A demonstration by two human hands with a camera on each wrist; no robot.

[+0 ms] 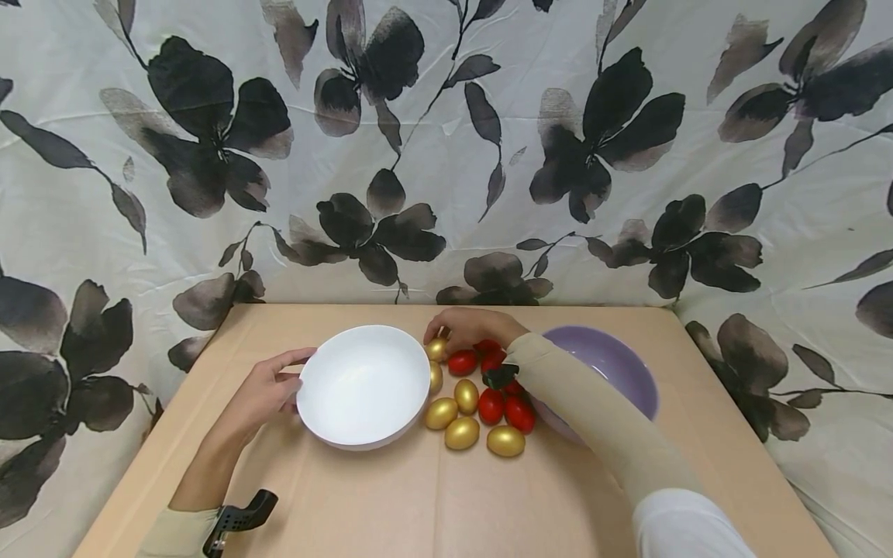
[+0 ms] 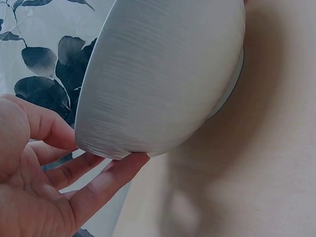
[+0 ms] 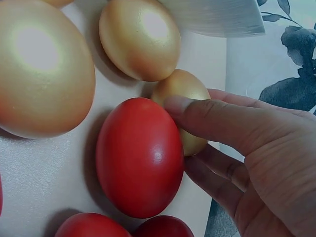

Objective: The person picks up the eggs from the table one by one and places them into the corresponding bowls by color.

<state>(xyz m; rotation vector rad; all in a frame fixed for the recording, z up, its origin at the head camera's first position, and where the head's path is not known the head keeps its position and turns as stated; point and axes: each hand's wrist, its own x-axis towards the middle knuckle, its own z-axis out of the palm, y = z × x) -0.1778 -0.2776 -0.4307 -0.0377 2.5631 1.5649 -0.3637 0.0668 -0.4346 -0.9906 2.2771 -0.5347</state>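
Gold egg point(image 3: 181, 85) seems pinched by right hand point(image 3: 269, 143); left hand point(image 1: 265, 391) touches white bowl point(image 1: 366, 387).

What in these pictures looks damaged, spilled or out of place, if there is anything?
Nothing stands out. The gold eggs and red eggs are grouped between the white bowl and the purple bowl, with no visible cracks or spill. The right sleeve hides part of the purple bowl, so I cannot judge that part.

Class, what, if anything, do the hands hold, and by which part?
Left hand: white bowl, by rim and outer wall. Right hand: gold egg, by its sides.
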